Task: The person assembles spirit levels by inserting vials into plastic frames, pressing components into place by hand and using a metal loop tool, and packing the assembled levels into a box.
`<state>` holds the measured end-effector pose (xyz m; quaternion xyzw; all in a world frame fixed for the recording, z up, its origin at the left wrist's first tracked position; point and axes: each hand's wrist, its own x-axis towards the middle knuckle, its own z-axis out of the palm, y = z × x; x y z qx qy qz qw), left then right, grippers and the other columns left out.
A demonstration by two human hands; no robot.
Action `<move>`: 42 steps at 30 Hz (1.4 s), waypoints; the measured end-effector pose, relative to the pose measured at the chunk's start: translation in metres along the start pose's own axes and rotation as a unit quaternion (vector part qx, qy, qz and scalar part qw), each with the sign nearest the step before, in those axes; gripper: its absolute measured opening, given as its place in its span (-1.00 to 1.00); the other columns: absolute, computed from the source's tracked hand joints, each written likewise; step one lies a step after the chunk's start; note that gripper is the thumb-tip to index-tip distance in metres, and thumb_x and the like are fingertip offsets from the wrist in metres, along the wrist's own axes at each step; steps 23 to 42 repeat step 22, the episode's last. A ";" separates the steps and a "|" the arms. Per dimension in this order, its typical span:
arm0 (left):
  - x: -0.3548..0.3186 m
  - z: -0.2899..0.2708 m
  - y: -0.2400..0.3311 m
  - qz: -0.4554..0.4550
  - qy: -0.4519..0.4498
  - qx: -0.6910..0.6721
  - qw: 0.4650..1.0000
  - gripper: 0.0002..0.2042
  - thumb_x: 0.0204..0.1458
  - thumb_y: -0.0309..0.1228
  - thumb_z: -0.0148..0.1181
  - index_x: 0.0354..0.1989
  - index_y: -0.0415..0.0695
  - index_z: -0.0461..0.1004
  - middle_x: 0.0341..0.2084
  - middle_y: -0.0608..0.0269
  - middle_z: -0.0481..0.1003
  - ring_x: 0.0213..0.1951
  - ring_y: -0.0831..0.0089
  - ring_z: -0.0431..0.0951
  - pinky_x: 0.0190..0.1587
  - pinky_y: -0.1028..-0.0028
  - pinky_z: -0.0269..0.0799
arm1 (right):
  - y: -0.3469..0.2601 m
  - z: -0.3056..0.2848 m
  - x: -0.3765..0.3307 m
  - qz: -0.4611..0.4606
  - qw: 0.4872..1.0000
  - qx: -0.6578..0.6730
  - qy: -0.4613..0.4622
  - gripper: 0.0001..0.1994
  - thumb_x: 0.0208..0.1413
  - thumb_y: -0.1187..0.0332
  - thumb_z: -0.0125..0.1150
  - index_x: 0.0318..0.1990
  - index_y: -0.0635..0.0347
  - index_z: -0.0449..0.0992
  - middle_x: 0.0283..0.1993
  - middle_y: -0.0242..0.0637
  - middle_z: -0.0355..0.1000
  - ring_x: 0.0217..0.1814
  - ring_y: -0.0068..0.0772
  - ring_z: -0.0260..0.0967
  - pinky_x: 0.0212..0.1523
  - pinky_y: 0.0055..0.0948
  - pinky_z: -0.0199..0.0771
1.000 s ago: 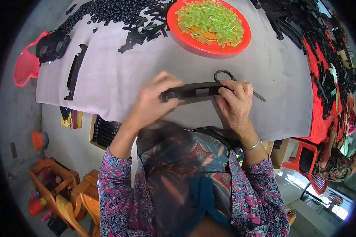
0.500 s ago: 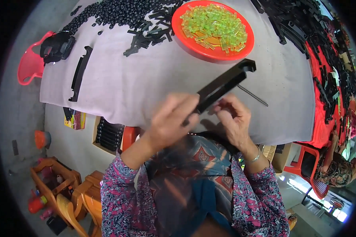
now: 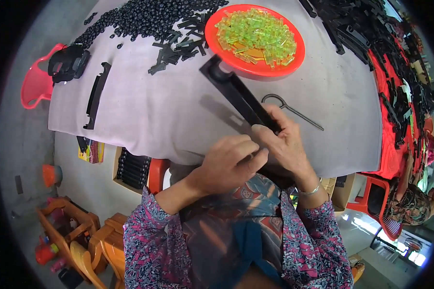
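Observation:
A long black plastic spirit level body, with a rounded notch near its far end, is in my right hand. My right fingers and thumb grip its near end, and the bar tilts up and away to the left above the cloth. Just left of that grip is my left hand, its fingers curled toward the thumb. Whatever may be between those fingertips is hidden. On the cloth beyond my right hand lies a metal rod tool with a ring end. A second black level body rests at the left.
A red plate holds many clear yellow-green vials. Black round caps and flat black strips are spread at the back. Black parts lie on red cloth at right. A box of black pieces stands below the table edge.
The level body has passed from my left hand to my right and swung from pointing right to pointing left. My left hand has moved nearer to me. The tool's ring end now shows.

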<state>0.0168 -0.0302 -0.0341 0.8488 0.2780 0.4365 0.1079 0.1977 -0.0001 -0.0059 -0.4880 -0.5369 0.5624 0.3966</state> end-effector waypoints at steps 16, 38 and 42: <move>-0.001 -0.006 -0.042 -0.167 -0.098 0.116 0.974 -0.63 -0.08 -0.34 0.36 -0.06 -0.08 0.48 -0.26 0.24 0.39 -0.08 0.22 0.40 0.23 -0.06 0.10 | -0.007 -0.048 0.030 -0.121 0.944 -0.300 -0.057 -0.73 -0.05 0.42 0.37 -0.17 0.27 0.54 -0.28 -0.14 0.46 -0.25 -0.23 0.46 -0.24 -0.32 0.46; -0.003 -0.005 -0.047 -0.157 -0.101 0.093 0.978 -0.65 -0.06 -0.32 0.36 -0.07 -0.05 0.50 -0.25 0.23 0.39 -0.07 0.24 0.40 0.23 -0.02 0.12 | -0.013 -0.049 0.098 -0.142 0.935 -0.315 0.079 -0.78 0.07 0.39 0.34 -0.13 0.25 0.57 -0.33 -0.27 0.56 -0.36 -0.39 0.46 -0.28 -0.43 0.48; -0.003 -0.005 -0.047 -0.157 -0.101 0.093 0.978 -0.65 -0.06 -0.32 0.36 -0.07 -0.05 0.50 -0.25 0.23 0.39 -0.07 0.24 0.40 0.23 -0.02 0.12 | -0.013 -0.049 0.098 -0.142 0.935 -0.315 0.079 -0.78 0.07 0.39 0.34 -0.13 0.25 0.57 -0.33 -0.27 0.56 -0.36 -0.39 0.46 -0.28 -0.43 0.48</move>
